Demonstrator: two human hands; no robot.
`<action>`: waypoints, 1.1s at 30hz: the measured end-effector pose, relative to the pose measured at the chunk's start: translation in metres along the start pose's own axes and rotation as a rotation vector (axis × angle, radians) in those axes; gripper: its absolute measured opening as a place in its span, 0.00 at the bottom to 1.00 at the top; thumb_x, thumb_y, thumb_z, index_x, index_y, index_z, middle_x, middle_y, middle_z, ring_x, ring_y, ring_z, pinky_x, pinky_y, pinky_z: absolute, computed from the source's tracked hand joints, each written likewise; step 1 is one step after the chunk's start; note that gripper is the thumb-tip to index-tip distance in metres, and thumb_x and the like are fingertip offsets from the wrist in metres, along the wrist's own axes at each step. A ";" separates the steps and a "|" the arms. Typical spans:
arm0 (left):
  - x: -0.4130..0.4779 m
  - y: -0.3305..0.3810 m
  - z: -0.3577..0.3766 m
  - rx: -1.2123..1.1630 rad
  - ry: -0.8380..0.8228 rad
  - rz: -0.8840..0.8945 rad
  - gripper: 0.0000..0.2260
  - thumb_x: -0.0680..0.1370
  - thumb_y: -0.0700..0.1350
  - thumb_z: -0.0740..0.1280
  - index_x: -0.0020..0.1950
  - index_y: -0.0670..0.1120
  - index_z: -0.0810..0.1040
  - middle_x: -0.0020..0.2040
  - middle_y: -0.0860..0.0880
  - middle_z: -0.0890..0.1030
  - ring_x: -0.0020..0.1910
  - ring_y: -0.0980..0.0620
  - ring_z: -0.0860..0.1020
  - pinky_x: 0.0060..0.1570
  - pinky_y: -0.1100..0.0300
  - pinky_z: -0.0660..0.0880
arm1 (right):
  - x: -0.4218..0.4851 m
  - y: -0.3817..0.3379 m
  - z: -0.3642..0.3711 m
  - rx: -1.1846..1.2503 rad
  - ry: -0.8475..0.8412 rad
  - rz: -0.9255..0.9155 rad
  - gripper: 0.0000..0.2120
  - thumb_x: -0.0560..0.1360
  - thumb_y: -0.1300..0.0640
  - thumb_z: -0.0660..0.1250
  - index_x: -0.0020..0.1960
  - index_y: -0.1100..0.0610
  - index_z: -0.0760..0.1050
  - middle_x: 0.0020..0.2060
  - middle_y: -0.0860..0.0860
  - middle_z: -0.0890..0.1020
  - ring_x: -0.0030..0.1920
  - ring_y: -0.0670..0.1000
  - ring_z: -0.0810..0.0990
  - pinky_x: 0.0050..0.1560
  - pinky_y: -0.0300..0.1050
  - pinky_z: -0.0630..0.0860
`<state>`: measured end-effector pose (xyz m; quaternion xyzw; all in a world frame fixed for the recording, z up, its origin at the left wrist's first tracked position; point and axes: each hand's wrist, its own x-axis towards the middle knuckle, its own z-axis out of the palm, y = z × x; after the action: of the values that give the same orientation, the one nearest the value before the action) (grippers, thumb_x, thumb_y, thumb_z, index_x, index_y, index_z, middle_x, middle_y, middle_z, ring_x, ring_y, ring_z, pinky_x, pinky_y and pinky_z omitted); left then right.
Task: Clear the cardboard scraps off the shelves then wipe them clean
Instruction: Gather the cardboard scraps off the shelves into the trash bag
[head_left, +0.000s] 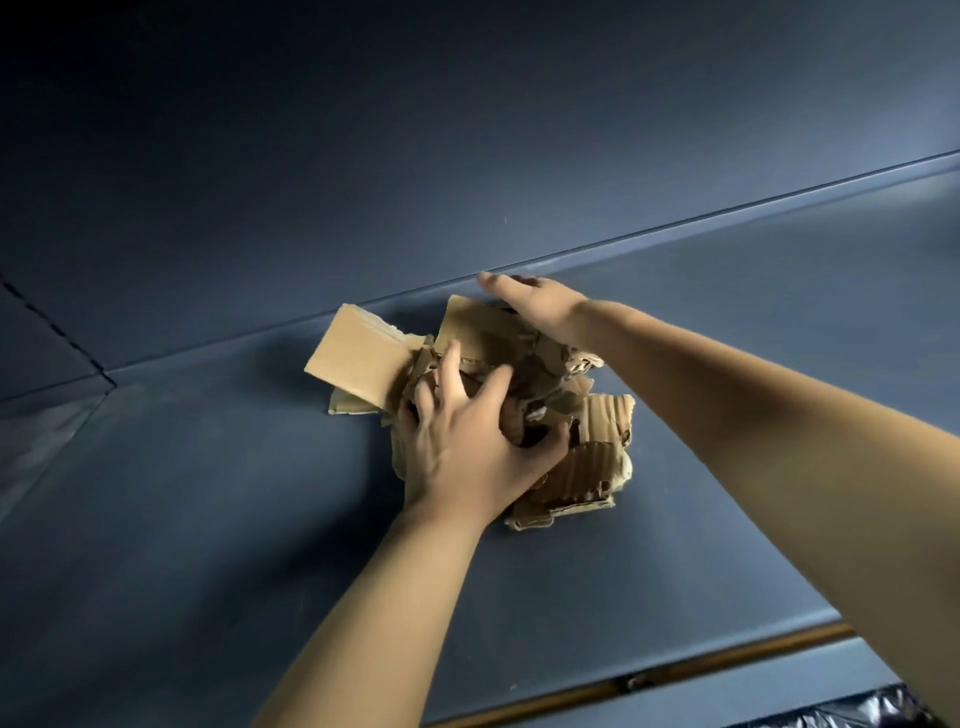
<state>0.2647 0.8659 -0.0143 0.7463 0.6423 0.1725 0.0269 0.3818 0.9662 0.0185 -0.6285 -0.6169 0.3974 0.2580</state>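
A heap of torn brown cardboard scraps (592, 467) lies in the middle of a dark blue shelf (208, 519). One flat, larger piece (358, 358) sticks out to the left of the heap. My left hand (467, 441) is on the near side of the heap, with its fingers and thumb curled into the scraps. My right hand (540, 306) lies over the far side of the heap, near the shelf's back wall, with its fingers curved over the cardboard. The fingertips of the right hand are hidden behind the scraps.
The shelf's back wall (467, 156) rises just behind the heap, and a side panel (41, 343) closes the left end. A brown strip (675, 675) runs along the shelf's front edge. A black plastic bag (872, 712) shows at the bottom right.
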 end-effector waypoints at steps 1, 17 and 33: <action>0.000 0.000 0.000 -0.013 0.002 0.001 0.37 0.56 0.70 0.47 0.62 0.60 0.66 0.75 0.48 0.50 0.68 0.41 0.59 0.66 0.48 0.60 | -0.004 -0.001 0.000 0.070 -0.024 -0.020 0.32 0.75 0.35 0.54 0.73 0.51 0.61 0.72 0.52 0.65 0.72 0.55 0.64 0.70 0.51 0.59; -0.007 0.002 -0.007 -0.218 0.123 0.100 0.38 0.59 0.67 0.55 0.64 0.49 0.70 0.68 0.51 0.68 0.65 0.46 0.63 0.63 0.50 0.65 | -0.051 0.016 -0.005 0.120 0.088 -0.221 0.20 0.72 0.63 0.67 0.64 0.54 0.73 0.52 0.55 0.81 0.53 0.52 0.79 0.60 0.45 0.74; -0.065 -0.002 -0.050 -0.287 -0.346 -0.071 0.56 0.49 0.70 0.68 0.66 0.71 0.34 0.70 0.63 0.28 0.73 0.54 0.33 0.73 0.43 0.44 | -0.071 0.025 -0.008 -0.255 0.066 -0.059 0.30 0.73 0.36 0.59 0.73 0.37 0.54 0.77 0.44 0.49 0.77 0.56 0.46 0.74 0.61 0.42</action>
<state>0.2406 0.7939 0.0175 0.7302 0.6230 0.1303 0.2486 0.4081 0.8956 0.0158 -0.6506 -0.6716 0.2873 0.2077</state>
